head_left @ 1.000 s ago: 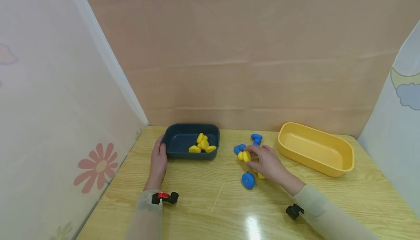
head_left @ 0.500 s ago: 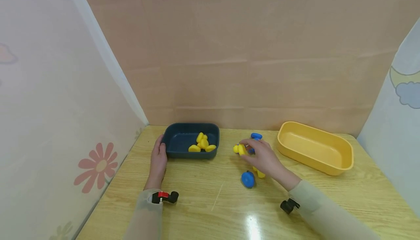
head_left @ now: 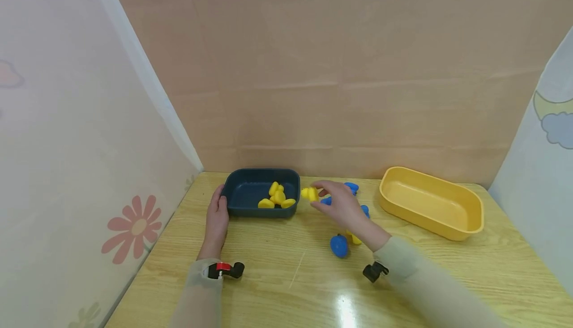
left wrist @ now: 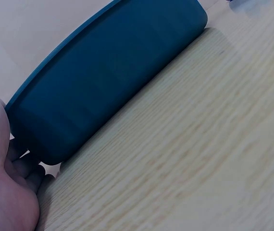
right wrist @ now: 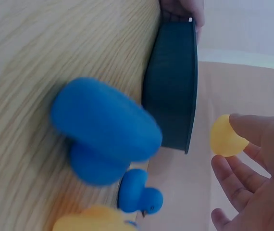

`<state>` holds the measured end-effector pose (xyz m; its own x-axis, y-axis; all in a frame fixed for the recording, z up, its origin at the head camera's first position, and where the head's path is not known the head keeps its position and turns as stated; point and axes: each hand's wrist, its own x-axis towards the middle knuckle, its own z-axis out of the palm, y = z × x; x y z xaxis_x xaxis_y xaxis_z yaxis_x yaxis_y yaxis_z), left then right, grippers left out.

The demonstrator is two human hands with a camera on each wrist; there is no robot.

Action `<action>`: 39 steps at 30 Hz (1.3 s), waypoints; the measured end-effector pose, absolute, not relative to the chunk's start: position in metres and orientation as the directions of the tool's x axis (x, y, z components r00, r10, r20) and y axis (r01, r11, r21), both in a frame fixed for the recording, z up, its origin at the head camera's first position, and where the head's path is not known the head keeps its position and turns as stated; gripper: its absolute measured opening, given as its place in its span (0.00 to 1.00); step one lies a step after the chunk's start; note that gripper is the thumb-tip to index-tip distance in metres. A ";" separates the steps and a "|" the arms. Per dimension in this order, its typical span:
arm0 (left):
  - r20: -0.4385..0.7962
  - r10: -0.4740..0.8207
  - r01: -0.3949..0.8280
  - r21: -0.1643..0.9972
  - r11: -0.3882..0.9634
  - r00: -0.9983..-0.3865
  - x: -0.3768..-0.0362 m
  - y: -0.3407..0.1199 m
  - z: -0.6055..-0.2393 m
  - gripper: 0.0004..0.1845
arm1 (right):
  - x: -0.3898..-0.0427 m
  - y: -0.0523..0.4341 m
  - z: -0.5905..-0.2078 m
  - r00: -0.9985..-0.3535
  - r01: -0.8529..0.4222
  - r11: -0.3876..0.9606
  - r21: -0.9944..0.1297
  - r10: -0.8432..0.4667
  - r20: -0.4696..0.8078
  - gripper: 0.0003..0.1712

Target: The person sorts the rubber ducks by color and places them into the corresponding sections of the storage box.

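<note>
presently, item: small yellow duck (head_left: 309,193), pinched between thumb and fingertips of the right hand (head_left: 342,208), held in the air just beside the right end of the dark blue tray (head_left: 243,188), which holds several more yellow ducks (head_left: 276,197). remaining fingers spread loosely. left hand (head_left: 216,218) rests flat against the tray's left wall, fingers straight. judged light, smooth, likely hollow plastic or rubber, not fragile; the rounded body may slip, so a pinch across its widest part seems best. blue ducks (head_left: 338,245) lie on the wooden table (head_left: 277,278); the yellow tray (head_left: 429,203) stands well apart to the right.
</note>
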<state>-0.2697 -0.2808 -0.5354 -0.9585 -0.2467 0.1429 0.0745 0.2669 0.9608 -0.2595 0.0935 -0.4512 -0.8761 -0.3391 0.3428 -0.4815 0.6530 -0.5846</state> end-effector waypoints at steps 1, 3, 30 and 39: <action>0.140 -0.249 0.070 0.961 0.269 -0.958 -0.269 -0.281 -0.535 0.29 | -0.260 0.090 -0.451 -0.877 -0.480 0.651 -0.588 -0.339 0.340 0.28; 0.137 -0.253 0.066 0.961 0.269 -0.958 -0.269 -0.280 -0.535 0.29 | -0.261 0.085 -0.450 -0.877 -0.479 0.654 -0.586 -0.341 0.337 0.27; 0.130 -0.245 0.061 0.961 0.271 -0.961 -0.268 -0.281 -0.536 0.29 | -0.280 0.017 -0.452 -0.929 -0.358 0.613 -0.704 -0.307 0.205 0.31; 0.123 -0.250 0.054 0.963 0.264 -0.961 -0.269 -0.280 -0.535 0.29 | -0.278 0.014 -0.452 -0.923 -0.366 0.604 -0.708 -0.333 0.193 0.33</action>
